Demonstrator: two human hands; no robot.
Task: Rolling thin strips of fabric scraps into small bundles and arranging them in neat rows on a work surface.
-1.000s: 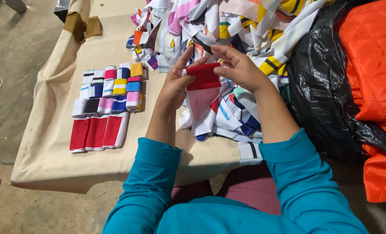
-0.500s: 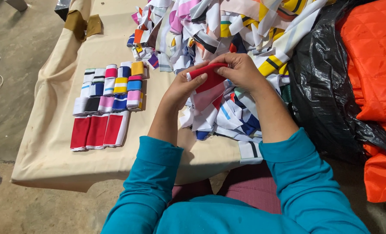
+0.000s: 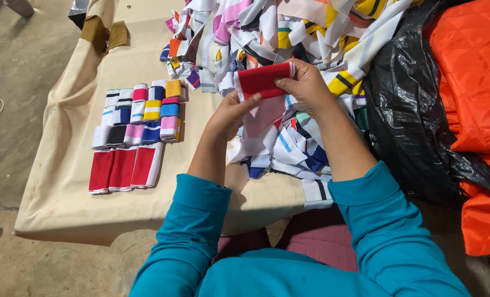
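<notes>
- At frame center, slightly up: both hands gripped a red fabric strip [image 3: 262, 78], folded, white edge showing.
- left hand [image 3: 235, 113] pinched its lower left corner, fingers closed on cloth.
- right hand [image 3: 306, 87] clamped the right end, thumb on top.
- Behind and under the hands: pile of mixed colored strips [image 3: 289, 33].
- Left of frame: folded strips in rows [image 3: 140, 113], three red folded pieces [image 3: 124, 169] below them, on a beige cloth-covered table [image 3: 63, 181].
- Right edge: black plastic bag [image 3: 410, 121], orange quilted fabric [image 3: 475, 82].

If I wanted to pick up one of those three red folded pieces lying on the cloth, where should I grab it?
Probably the right-hand red folded piece, by its near short end, coming from the table's front edge. It lies flat and long, touching its neighbour on the left, so only its near end and right side are free.
</notes>
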